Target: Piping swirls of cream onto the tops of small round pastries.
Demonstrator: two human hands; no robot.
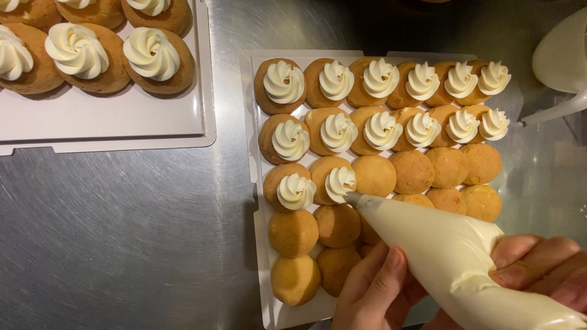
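Bag (pixel 440 250) lying slantwise over the tray's (pixel 260 244) lower right, long axis running from 4 o'clock up to 10 o'clock, nozzle (pixel 353 198) pointing toward 10 o'clock and touching the swirl (pixel 340 183) on the second bun of the third row

Risks, as a judgement: too hard a squeeze with the tip this close, and a lopsided or overflowing swirl; a sideways drag on lifting off, and a smeared peak or a tail of cream across the bare bun (pixel 374 176) at 3 o'clock of the nozzle; a sagging bag belly, pressing on plain buns underneath

Left hand (pixel 379 287) curled loosely under the bag's front at 6 o'clock, fingers steadying the cone, not clenched. Right hand (pixel 538 269) wrapped firmly round the fat rear end at 4 o'clock, fingers closed on it

Outward: two full rows of topped buns at 12 o'clock; a second tray (pixel 122 122) with bigger swirled buns at 10 o'clock; a white jug (pixel 559 61) at 2 o'clock; steel table (pixel 122 244) beneath all
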